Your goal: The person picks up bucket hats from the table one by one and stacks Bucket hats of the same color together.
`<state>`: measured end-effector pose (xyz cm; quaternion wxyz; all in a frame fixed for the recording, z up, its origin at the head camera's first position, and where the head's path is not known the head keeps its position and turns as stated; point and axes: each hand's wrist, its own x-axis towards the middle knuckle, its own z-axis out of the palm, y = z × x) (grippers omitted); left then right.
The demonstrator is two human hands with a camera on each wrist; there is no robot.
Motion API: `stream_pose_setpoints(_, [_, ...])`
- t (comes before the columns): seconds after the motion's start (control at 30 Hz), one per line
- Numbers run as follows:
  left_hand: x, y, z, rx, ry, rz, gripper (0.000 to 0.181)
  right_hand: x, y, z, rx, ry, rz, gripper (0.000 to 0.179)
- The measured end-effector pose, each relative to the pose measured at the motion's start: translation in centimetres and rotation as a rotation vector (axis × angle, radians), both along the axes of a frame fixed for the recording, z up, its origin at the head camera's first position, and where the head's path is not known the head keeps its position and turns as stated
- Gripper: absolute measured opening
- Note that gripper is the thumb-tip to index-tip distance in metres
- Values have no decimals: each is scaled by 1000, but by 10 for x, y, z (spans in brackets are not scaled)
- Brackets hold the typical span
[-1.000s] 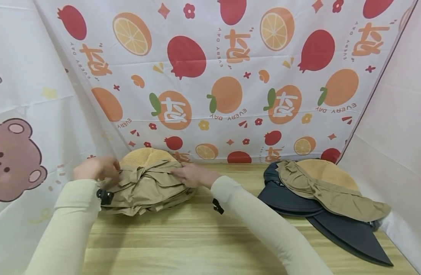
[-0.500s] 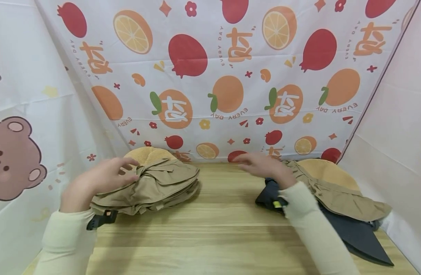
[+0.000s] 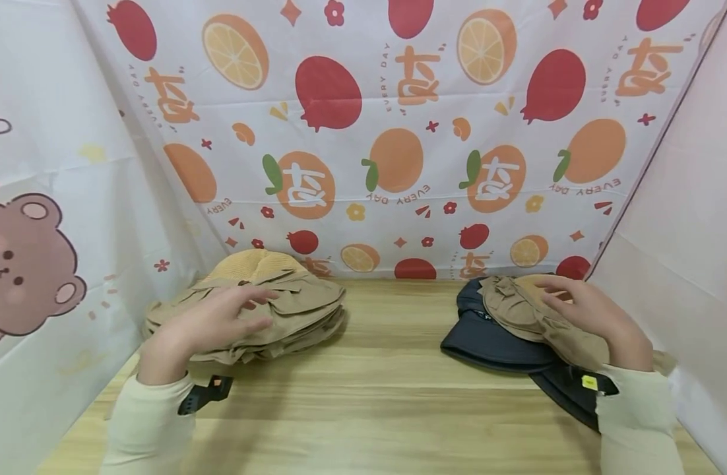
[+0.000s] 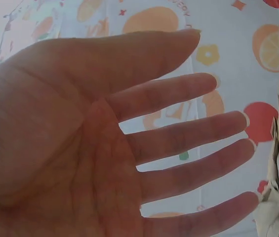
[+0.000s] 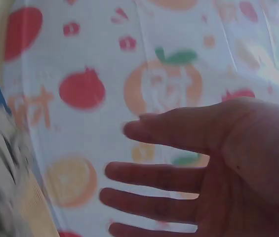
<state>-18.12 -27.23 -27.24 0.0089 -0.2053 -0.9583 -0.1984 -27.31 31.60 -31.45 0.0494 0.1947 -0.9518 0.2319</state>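
Observation:
On the left of the table lies a stack of tan fabric sun hats [image 3: 304,300], the top one with a yellow woven crown and a knotted bow. My left hand [image 3: 215,323] hovers in front of it, fingers spread and holding nothing; the left wrist view shows its bare palm [image 4: 80,138]. At the right, a tan hat [image 3: 512,307] with a yellow crown lies over dark navy visor caps [image 3: 494,343]. Above this pile is my right hand [image 3: 601,313], its fingers extended and holding nothing, covering part of the tan hat.
Behind the hats hangs a white curtain [image 3: 393,224] printed with fruit. Another white curtain [image 3: 114,218] with a bear print bounds the left side, and a plain white one [image 3: 684,231] the right. The wooden table [image 3: 363,396] spans between them.
My right hand has left the left hat stack and moved right to above the other pile. My left hand has come off its stack's left side and shifted slightly right and nearer.

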Motion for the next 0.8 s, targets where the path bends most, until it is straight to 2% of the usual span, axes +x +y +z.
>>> stream_pose_setpoints(0.23, [2,10,-5,10,25,-16,39,7,62,-7,34,75,-196,42])
stream_pose_setpoints(0.37, [3,8,-7,15,72,-12,39,9,82,-11,56,43,-278,44])
stream_pose_setpoints(0.63, [2,3,-6,20,87,-41,40,1,97,-24,101,-97,-294,49])
stream_pose_setpoints(0.8, [5,-3,-5,24,71,-22,39,-8,99,-35,128,-183,-254,54])
